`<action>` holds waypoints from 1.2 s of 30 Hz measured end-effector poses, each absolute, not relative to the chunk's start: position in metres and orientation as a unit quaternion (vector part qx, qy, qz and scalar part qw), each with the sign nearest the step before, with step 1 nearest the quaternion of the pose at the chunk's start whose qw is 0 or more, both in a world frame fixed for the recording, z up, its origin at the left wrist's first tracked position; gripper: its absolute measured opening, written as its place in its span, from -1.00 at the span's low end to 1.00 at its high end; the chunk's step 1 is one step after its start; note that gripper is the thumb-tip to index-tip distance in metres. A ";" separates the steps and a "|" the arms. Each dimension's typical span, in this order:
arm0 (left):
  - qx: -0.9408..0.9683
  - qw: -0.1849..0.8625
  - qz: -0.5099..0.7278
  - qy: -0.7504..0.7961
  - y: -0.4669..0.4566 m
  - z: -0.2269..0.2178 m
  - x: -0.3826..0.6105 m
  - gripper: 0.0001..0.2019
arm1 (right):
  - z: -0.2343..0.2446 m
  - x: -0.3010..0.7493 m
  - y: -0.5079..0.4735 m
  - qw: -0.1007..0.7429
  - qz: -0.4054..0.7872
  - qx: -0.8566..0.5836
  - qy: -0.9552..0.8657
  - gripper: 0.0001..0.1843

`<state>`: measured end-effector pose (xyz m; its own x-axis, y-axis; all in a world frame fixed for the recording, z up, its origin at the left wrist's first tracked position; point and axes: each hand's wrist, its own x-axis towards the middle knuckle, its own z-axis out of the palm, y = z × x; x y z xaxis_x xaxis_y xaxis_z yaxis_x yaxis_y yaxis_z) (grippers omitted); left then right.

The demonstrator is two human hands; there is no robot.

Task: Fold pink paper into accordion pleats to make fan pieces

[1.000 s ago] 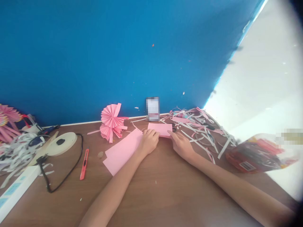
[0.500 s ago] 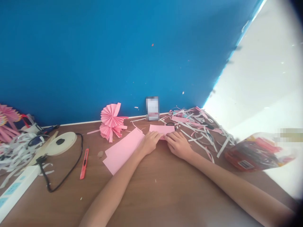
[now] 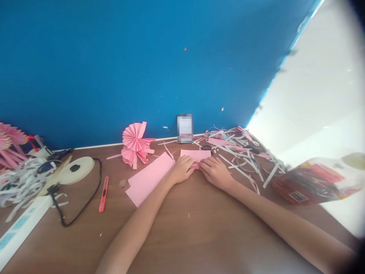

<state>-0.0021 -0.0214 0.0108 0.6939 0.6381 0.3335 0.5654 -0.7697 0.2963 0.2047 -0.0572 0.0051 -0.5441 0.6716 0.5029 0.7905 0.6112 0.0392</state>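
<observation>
A pink sheet of paper (image 3: 195, 153) lies at the middle of the table, its near edge under my fingers. My left hand (image 3: 181, 169) is closed on the left part of that edge, fingertips pressed together. On the right part, my right hand (image 3: 216, 172) grips the same edge with bent fingers. Both thumbs are mostly hidden, and the fold between the hands is too small to make out. Beside my left forearm lie a few larger pink sheets (image 3: 149, 179), partly covered by the arm.
Pleated pink paper fans (image 3: 135, 142) stand near the blue wall, left of a propped phone-like device (image 3: 185, 128). A red utility knife (image 3: 104, 194), tape roll (image 3: 76, 170) and power strip (image 3: 25, 228) lie left. Paper strips (image 3: 242, 148) and a plastic bag (image 3: 316, 182) are right.
Both hands stay on the near edge of the pink paper with almost no movement. The view has shifted slightly, and nothing else has visibly moved.
</observation>
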 end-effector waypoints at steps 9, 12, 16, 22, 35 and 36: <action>0.911 0.123 0.236 0.314 -0.017 0.007 -0.005 -0.77 | 0.004 0.206 -0.056 0.224 -0.148 -0.423 -0.866 -0.82; 0.911 0.141 0.241 0.303 -0.017 0.007 -0.005 -0.77 | 0.004 0.206 -0.056 0.228 -0.131 -0.412 -0.873 -0.80; 0.916 0.134 0.231 0.300 -0.018 0.008 -0.005 -0.78 | 0.002 0.206 -0.056 0.230 -0.130 -0.401 -0.877 -0.80; 0.921 0.105 0.210 0.310 -0.023 0.010 -0.005 -0.77 | 0.002 0.205 -0.057 0.210 -0.150 -0.415 -0.873 -0.81; 0.915 0.131 0.216 0.314 -0.023 0.009 -0.005 -0.77 | 0.006 0.205 -0.058 0.202 -0.127 -0.441 -0.865 -0.79; 0.917 0.123 0.215 0.314 -0.023 0.009 -0.005 -0.77 | 0.006 0.205 -0.057 0.201 -0.126 -0.442 -0.865 -0.80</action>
<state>-0.0046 -0.0226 0.0089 0.7110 0.6279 0.3166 0.5222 -0.7729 0.3604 0.2050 -0.0574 0.0057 -0.5275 0.7146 0.4594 0.8160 0.5766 0.0402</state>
